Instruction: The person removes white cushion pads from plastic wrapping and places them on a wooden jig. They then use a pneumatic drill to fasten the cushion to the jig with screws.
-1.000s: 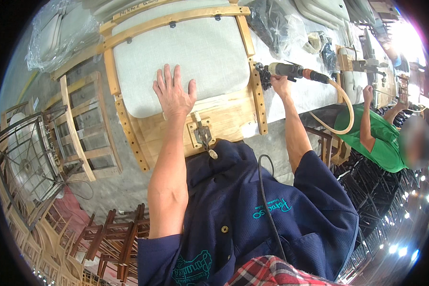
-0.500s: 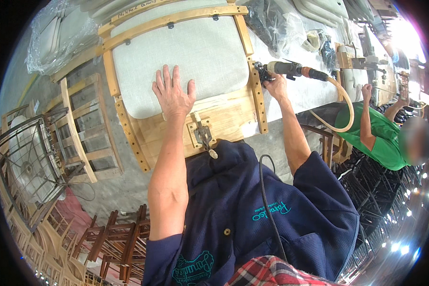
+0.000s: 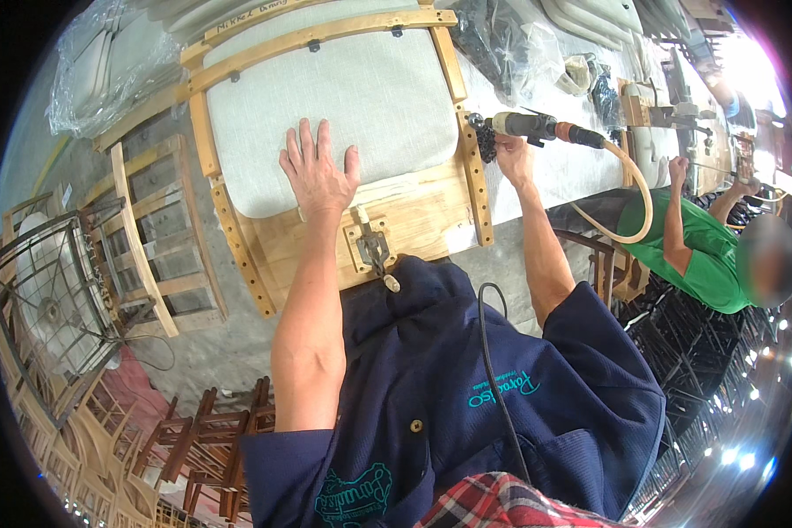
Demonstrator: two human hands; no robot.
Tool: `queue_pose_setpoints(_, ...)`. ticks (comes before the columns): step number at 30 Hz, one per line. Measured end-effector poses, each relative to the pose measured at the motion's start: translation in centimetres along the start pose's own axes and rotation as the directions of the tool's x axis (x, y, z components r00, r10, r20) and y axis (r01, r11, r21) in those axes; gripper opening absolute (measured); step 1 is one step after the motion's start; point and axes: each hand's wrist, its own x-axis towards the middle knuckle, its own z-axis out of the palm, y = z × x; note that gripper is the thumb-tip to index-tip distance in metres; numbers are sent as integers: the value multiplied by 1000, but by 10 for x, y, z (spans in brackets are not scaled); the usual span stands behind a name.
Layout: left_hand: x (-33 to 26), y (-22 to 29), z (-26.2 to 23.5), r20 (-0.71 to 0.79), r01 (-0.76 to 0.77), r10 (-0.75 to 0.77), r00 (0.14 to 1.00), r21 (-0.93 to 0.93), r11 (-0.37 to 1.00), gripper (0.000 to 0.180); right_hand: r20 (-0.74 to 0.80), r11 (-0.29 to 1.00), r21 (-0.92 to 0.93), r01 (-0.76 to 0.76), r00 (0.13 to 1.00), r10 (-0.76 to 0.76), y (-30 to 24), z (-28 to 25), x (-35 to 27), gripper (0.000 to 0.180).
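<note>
My left hand (image 3: 319, 176) lies flat with fingers spread on a light grey fabric seat pad (image 3: 343, 101). The pad rests in a wooden frame (image 3: 326, 40) with small black pieces along its upper bar. Below the pad, a metal toggle clamp (image 3: 374, 249) is fixed to a wooden board (image 3: 299, 248). To the right of the frame, my right hand (image 3: 514, 161) is closed beside a heap of small black parts (image 3: 486, 141). What its fingers hold, if anything, is hidden. An air-powered driver (image 3: 524, 125) with a hose lies just beyond that hand.
Plastic-wrapped pads (image 3: 119, 66) stand at far left, above a wooden pallet (image 3: 158, 229) and a caged fan (image 3: 53, 304). Clear plastic bags (image 3: 510, 53) lie at the back. A co-worker in a green shirt (image 3: 686, 251) works at right. Wooden chair frames (image 3: 216, 440) stand at lower left.
My right hand has drawn slightly right from the black parts, so more of the heap shows. My left hand remains on the pad, almost unmoved.
</note>
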Motion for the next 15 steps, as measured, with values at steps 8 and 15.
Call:
queue_pose_setpoints(8,0,0,-1,12,0,0,1000,7,1000,69,4,965,-260,40,999,-40,13,8,-25,56)
queue_pose_setpoints(15,0,-1,2,-51,-8,5,999,-55,998,67,-36,992,-126,-20,999,15,21,17,-21,46)
